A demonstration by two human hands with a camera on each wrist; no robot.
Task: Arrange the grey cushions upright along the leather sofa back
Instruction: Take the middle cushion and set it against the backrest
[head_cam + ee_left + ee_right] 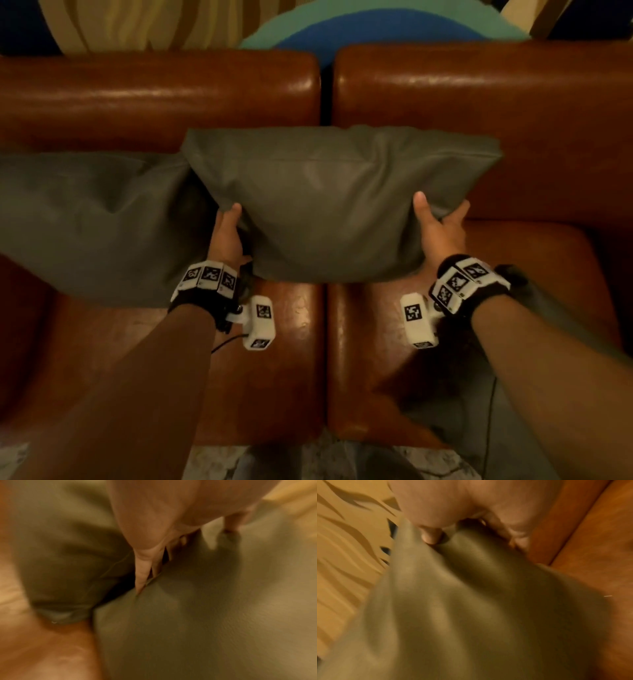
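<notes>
1. Grey cushion (329, 202) sits mid-sofa, straddling the gap between the two back sections, top edge against the leather sofa back (479, 113), bottom edge out over the seat (281, 359). You're holding it by both lower sides.
2. Your left hand (227, 236) grips its lower-left edge: thumb on the front face, fingers tucked behind, between this cushion and the next. The left wrist view shows fingers (144, 566) wedged into that seam.
3. Your right hand (440, 229) grips the lower-right edge: thumb up on the front, fingers wrapped round the side. In the right wrist view the thumb tip (430, 536) digs into the fabric, bunching it.
4. Second grey cushion (92, 219) is on the left, leaning against the back, its right edge tucked behind the held one, touching.
5. Tagged wrist bands (209, 277) on both arms, small white camera units below them.
6. Behind the sofa: striped cream fabric (137, 24), a blue-and-teal round shape (376, 31).
7. Both wrist views are blurred.
</notes>
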